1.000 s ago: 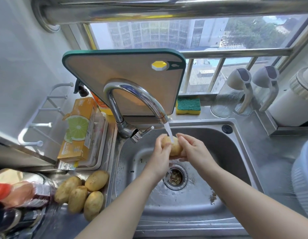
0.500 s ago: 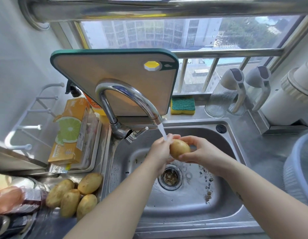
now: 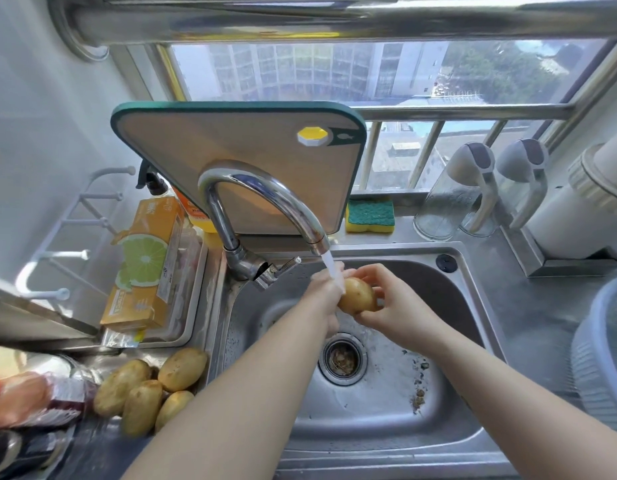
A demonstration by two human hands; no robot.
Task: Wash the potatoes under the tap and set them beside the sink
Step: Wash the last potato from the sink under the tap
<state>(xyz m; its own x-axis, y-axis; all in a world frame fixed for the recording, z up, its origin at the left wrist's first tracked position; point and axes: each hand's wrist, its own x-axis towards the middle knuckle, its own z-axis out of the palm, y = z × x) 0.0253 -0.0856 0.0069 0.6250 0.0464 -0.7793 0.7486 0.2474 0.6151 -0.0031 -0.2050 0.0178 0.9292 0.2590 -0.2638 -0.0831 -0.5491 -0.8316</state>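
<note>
A yellow-brown potato (image 3: 357,295) is held over the steel sink (image 3: 473,341), right under the stream from the curved chrome tap (image 3: 265,195). My right hand (image 3: 393,299) grips it from the right and below. My left hand (image 3: 326,289) presses against its left side, with water running over the fingers. Several more potatoes (image 3: 148,389) lie in a heap on the counter left of the sink.
A green-rimmed cutting board (image 3: 241,157) leans behind the tap. A sponge (image 3: 369,216) sits on the ledge. An orange lime-print box (image 3: 144,265) rests in a tray at left. Clear jugs (image 3: 473,195) and a blue basin (image 3: 604,358) stand at right. Bits of dirt lie around the drain (image 3: 341,356).
The potato has shifted slightly right out from between both palms and now sits mostly in my right hand, more exposed under the stream. The head view moved a little.
</note>
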